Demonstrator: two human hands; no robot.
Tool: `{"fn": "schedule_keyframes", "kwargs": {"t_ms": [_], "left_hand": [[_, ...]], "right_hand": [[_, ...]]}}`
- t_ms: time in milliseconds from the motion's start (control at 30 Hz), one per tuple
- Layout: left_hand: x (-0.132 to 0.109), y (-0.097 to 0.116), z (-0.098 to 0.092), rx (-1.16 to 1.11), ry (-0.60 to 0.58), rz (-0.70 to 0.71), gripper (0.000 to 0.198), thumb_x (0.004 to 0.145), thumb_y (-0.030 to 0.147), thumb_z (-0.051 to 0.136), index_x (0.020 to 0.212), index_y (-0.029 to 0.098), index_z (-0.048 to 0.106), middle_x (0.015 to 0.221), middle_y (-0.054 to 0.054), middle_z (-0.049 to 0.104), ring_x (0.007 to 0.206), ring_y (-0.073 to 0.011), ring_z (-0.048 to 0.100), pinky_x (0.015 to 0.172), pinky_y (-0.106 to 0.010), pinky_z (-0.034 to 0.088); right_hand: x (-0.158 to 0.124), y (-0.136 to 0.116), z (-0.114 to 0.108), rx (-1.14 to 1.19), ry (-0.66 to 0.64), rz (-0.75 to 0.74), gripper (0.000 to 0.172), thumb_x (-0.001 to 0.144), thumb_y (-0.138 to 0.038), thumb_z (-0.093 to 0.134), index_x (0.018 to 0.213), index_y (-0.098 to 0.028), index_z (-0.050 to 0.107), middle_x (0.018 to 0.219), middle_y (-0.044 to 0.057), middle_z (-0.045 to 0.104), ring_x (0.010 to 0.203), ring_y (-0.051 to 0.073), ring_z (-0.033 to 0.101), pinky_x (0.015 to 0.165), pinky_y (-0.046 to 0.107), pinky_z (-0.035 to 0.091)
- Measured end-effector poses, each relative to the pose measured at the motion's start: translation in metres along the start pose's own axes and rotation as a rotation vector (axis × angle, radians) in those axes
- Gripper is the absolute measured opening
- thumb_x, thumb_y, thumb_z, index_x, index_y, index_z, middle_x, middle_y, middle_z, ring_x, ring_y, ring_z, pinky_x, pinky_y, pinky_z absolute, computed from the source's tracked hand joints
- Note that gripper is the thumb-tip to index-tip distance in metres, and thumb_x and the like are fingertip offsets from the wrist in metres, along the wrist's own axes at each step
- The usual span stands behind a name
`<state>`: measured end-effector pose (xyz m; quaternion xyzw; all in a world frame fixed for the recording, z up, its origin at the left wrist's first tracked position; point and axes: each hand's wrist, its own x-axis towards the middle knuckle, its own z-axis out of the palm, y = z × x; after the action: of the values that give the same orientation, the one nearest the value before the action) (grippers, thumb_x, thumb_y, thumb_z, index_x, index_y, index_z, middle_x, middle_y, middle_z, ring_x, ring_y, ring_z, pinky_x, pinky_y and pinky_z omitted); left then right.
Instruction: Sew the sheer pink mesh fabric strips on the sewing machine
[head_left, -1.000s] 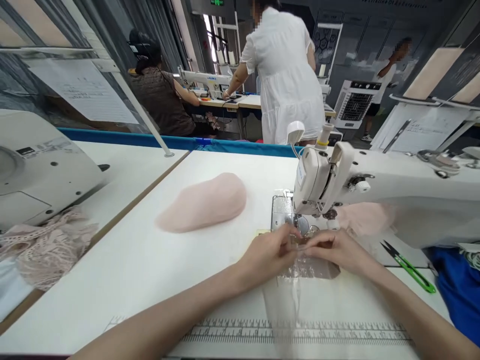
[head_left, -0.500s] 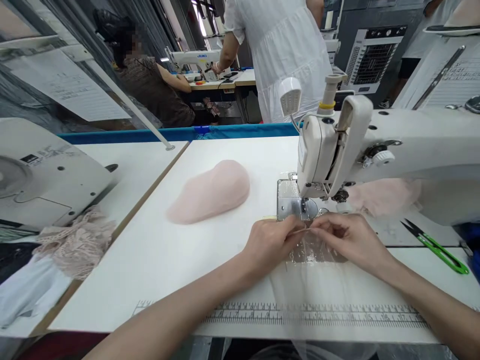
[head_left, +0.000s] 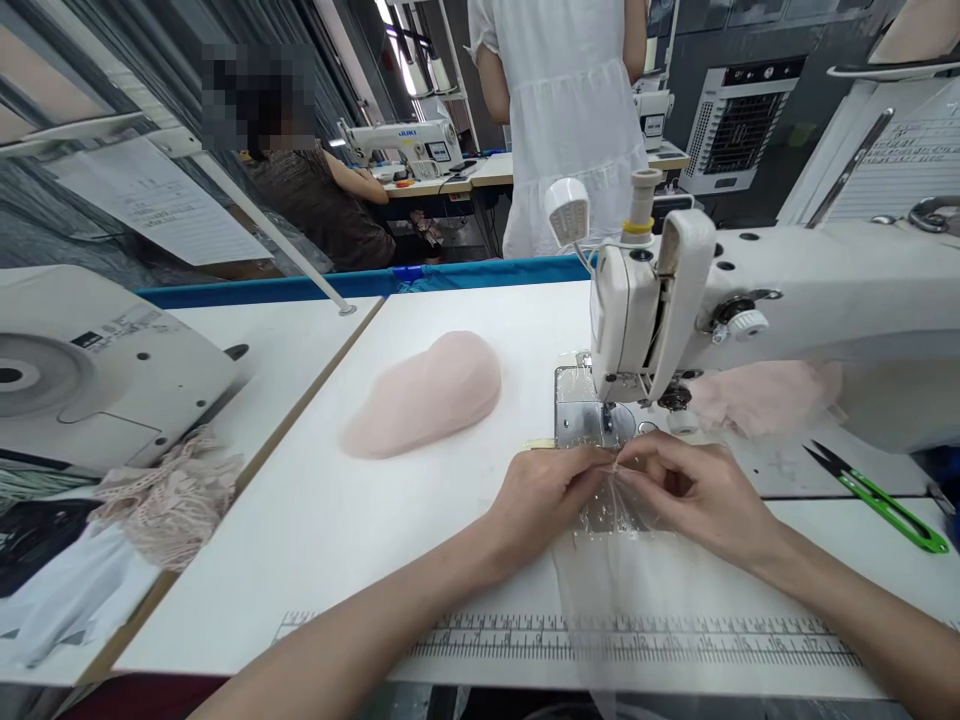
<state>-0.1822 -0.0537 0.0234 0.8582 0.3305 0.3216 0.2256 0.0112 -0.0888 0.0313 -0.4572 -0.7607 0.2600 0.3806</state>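
Note:
My left hand (head_left: pixel 551 490) and my right hand (head_left: pixel 694 485) meet fingertip to fingertip just in front of the needle of a white sewing machine (head_left: pixel 637 310). Between them they pinch the top edge of a thin, sheer fabric (head_left: pixel 600 590), which hangs down over the table's front edge. Both hands are closed on it. Gathers run downward from the pinched spot. Behind the fingers lie the metal needle plate (head_left: pixel 577 415) and the presser foot, with the fabric apart from the needle as far as I can see.
Left of the machine lies a pale pink fabric piece (head_left: pixel 427 395); more pink fabric (head_left: pixel 765 395) sits under the machine arm. Green thread snips (head_left: pixel 877 497) rest at the right. A printed ruler (head_left: pixel 510 635) runs along the front edge. Two people (head_left: pixel 570 120) are beyond the blue-edged table.
My hands stay together, still pinching the sheer fabric, which now shows gathers below the fingertips. My view has shifted slightly. The standing person across has drawn an arm back from the far machine.

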Motion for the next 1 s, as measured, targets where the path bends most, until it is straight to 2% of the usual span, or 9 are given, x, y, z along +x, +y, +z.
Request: {"fn": "schedule_keyframes", "kwargs": {"t_ms": [200,567,1000], "left_hand": [[-0.0003,-0.0015,0.0010,0.009,-0.003,0.004,0.015,0.092,0.020,0.051,0.094,0.018,0.066,0.073,0.002,0.069,0.058,-0.0076,0.061,0.052,-0.017,0.042],[-0.0008,-0.0013,0.0013,-0.029,-0.007,0.001,0.017,0.092,0.019,0.050,0.097,0.018,0.066,0.083,-0.001,0.072,0.065,-0.0097,0.065,0.057,-0.018,0.048],[-0.0007,-0.0015,0.0017,-0.026,0.008,0.011,0.016,0.092,0.018,0.050,0.096,0.018,0.066,0.082,0.000,0.072,0.065,-0.0099,0.066,0.056,-0.019,0.049]], "right_hand": [[-0.0020,0.0004,0.0007,-0.003,0.021,-0.029,0.013,0.090,-0.022,0.053,0.101,-0.020,0.059,0.055,-0.008,0.041,0.046,0.008,0.043,0.047,0.021,0.038],[-0.0012,0.0016,0.0007,0.044,-0.077,0.049,0.013,0.092,-0.027,0.050,0.102,-0.021,0.056,0.055,-0.007,0.046,0.047,0.009,0.045,0.048,0.022,0.039],[-0.0018,0.0028,0.0012,0.038,-0.090,0.060,0.013,0.093,-0.028,0.049,0.101,-0.021,0.056,0.054,-0.008,0.045,0.046,0.009,0.045,0.048,0.022,0.040]]}}
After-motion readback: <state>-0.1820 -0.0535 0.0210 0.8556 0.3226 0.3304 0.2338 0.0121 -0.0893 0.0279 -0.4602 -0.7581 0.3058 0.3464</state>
